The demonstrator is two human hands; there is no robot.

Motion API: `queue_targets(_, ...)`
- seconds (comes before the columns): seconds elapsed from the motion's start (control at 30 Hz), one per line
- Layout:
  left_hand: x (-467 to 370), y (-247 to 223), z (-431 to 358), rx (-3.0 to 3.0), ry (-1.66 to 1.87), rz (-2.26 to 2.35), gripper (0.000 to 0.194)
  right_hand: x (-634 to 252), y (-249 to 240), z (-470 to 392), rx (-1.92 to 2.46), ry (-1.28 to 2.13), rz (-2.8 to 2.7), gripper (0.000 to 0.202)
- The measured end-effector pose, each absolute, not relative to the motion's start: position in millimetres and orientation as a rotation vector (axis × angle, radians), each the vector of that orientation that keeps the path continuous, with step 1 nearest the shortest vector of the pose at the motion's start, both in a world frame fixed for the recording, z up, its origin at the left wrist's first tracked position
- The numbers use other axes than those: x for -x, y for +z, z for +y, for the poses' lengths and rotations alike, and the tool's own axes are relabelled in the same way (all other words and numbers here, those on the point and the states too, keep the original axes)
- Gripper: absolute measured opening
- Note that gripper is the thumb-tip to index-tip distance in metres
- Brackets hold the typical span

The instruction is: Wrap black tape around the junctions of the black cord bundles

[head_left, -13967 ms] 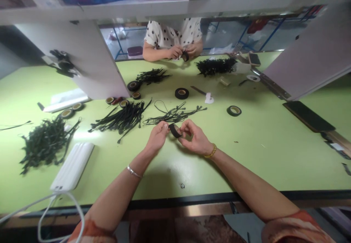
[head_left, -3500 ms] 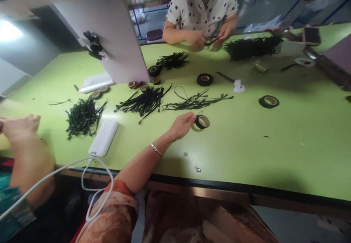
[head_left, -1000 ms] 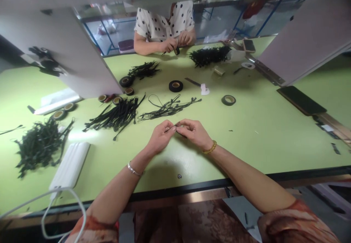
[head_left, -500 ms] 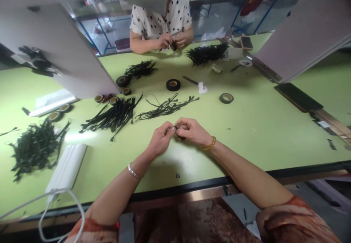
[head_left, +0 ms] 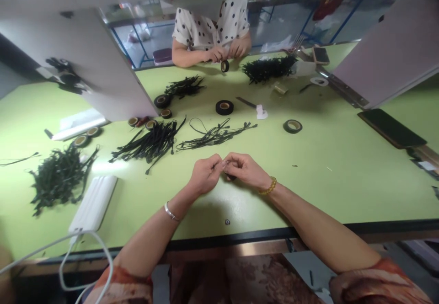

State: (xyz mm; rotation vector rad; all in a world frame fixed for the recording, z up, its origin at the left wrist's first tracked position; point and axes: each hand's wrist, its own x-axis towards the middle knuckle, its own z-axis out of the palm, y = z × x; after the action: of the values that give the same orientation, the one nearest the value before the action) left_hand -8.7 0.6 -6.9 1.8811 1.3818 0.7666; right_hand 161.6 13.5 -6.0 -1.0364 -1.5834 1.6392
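Note:
My left hand (head_left: 207,174) and my right hand (head_left: 245,170) meet above the green table, fingertips pinched together. Between the fingertips is something small and dark, mostly hidden by the fingers. A dark piece (head_left: 230,176) shows beneath my right fingers, too covered to name. Just beyond my hands lies a loose bunch of thin black cables (head_left: 212,137) with small connectors. Left of it is a thicker pile of black cables (head_left: 151,141). A roll of black tape (head_left: 292,126) lies to the right, another tape roll (head_left: 224,107) farther back.
At the left are a tangled black cable heap (head_left: 61,176) and a white power strip (head_left: 94,203) with a white cord. A phone (head_left: 391,128) lies at the right. Across the table a co-worker's hands (head_left: 226,53) handle a tape roll. Upright panels (head_left: 113,66) flank the table.
The view has shifted slightly, so the table things appear farther right. My left hand has turned a little, its fingers curled more tightly; both hands stay together. The co-worker's tape roll now shows below their hands.

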Motion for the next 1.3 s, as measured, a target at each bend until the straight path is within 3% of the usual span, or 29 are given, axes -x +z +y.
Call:
queue_targets(0.23, 9, -8, -1, -1.920, 0.765, 1.396, 0.036, -165, -7, 18, 0.971, 1.762, -1.584, 0.027)
queue_targets(0.6, 8, -9, -2, -2.113, 0.666, 1.514, 0.037, -158, -15, 13, 1.019, 1.613, -1.650, 0.024)
queue_targets(0.93, 9, -7, -1, -2.291, 0.543, 1.616, 0.033, -150, -16, -2, 1.300, 0.812, -2.039, 0.006)
queue_targets(1.17, -19, 11, -26, -2.180, 0.648, 1.323, 0.035, -154, -22, 26, 1.771, 0.410, -2.065, 0.011)
queue_targets(1.3, -7, 11, -13, -1.682, 0.892, 1.240, 0.041, -158, -25, 32, 1.553, 0.287, -2.217, 0.020)
